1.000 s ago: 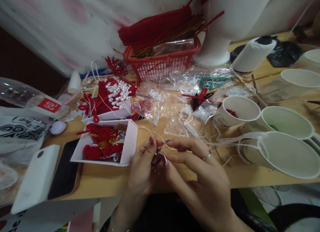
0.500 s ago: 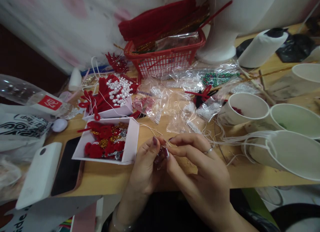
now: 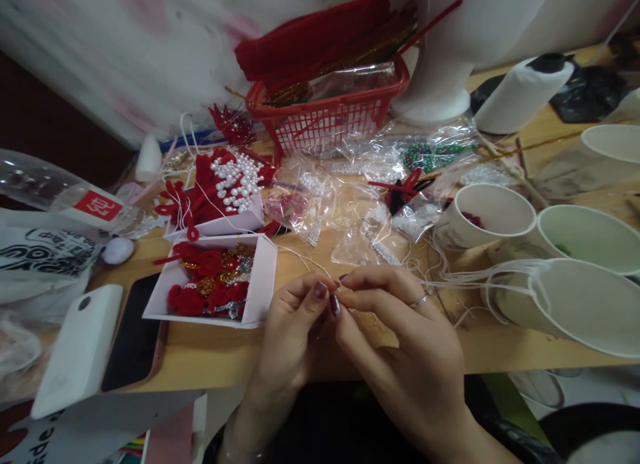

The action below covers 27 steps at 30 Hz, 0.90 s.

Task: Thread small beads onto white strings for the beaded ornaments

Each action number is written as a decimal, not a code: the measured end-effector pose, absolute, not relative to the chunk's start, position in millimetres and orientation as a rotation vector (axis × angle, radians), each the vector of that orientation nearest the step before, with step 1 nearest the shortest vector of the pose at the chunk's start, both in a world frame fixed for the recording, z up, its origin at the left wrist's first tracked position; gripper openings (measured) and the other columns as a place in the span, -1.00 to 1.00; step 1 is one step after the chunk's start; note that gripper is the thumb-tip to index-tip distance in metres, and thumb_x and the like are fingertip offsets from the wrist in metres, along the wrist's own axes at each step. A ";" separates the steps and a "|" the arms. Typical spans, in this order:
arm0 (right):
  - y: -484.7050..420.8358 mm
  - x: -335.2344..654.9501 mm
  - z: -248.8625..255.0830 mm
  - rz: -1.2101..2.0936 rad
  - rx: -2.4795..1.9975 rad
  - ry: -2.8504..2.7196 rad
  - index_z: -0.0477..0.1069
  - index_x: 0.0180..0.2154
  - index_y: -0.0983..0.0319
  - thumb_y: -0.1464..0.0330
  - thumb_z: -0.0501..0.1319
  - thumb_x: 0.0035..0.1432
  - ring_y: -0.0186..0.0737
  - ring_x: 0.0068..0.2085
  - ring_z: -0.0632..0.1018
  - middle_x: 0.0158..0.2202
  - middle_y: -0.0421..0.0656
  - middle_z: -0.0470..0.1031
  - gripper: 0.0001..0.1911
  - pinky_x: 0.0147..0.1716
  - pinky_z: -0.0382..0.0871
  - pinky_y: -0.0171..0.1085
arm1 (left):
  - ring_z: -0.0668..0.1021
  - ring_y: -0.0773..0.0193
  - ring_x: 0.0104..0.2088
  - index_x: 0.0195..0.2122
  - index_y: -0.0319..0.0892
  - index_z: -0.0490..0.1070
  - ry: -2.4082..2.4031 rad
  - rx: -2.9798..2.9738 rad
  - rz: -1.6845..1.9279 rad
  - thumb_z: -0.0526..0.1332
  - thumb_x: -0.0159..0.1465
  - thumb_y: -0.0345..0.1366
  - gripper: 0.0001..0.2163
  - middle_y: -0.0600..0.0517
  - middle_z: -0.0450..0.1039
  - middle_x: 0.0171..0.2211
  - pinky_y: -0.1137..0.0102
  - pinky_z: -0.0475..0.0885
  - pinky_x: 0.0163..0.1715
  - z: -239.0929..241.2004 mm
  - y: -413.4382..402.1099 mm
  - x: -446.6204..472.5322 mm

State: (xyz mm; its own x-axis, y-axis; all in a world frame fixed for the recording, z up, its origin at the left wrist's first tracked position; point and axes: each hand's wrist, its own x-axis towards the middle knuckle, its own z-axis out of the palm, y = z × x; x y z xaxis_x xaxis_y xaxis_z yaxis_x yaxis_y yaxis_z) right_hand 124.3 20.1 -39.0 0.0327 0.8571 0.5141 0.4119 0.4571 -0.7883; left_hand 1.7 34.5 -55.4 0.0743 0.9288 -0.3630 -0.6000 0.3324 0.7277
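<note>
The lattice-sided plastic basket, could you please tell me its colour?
The plastic basket is red, as the head view shows.

clock centre: left hand (image 3: 293, 334) and right hand (image 3: 407, 344), two in all. from where i stand, i count: red basket (image 3: 325, 125), one, twelve o'clock; thread cone (image 3: 520, 101), one, two o'clock; cups (image 3: 590, 311), at least four, two to three o'clock; phone (image 3: 131, 334), one, nine o'clock; open boxes (image 3: 263, 277), two, nine to ten o'clock; bottle (image 3: 90, 203), one, near ten o'clock.
</note>
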 end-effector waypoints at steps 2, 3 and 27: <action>20.1 125.6 -38.7 0.481 -1.145 -1.600 0.50 -0.32 0.27 0.54 0.25 0.17 -0.35 -0.18 0.54 -0.24 -0.15 0.52 -0.91 -0.16 0.44 -0.36 | 0.34 0.54 -0.63 -0.47 -0.17 0.60 0.926 0.526 1.248 0.54 -0.01 -0.13 -0.75 0.14 0.42 -0.59 0.62 0.21 -0.62 -53.8 33.2 2.5; 20.2 126.2 -38.4 0.474 -1.148 -1.611 0.51 -0.31 0.27 0.54 0.25 0.17 -0.35 -0.17 0.54 -0.23 -0.14 0.52 -0.91 -0.15 0.44 -0.37 | 0.32 0.55 -0.63 -0.48 -0.17 0.61 0.935 0.563 1.271 0.53 0.01 -0.14 -0.77 0.14 0.41 -0.59 0.63 0.20 -0.62 -53.2 32.7 2.7; 20.8 121.4 -38.0 0.562 -1.100 -1.560 0.52 -0.32 0.26 0.55 0.27 0.14 -0.35 -0.17 0.58 -0.23 -0.16 0.54 -0.90 -0.16 0.47 -0.32 | 0.41 0.50 -0.62 -0.44 -0.21 0.46 0.906 0.278 1.155 0.59 -0.19 -0.05 -0.55 0.17 0.44 -0.55 0.58 0.28 -0.63 -57.0 36.0 0.1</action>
State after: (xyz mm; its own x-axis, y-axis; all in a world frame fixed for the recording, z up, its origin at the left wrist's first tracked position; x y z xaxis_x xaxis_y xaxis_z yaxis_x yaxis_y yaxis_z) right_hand 121.4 20.8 -38.0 0.0228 0.8677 0.4966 0.3515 0.4580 -0.8165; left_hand 0.1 36.0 -57.0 0.1088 0.8749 -0.4720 -0.6664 0.4165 0.6184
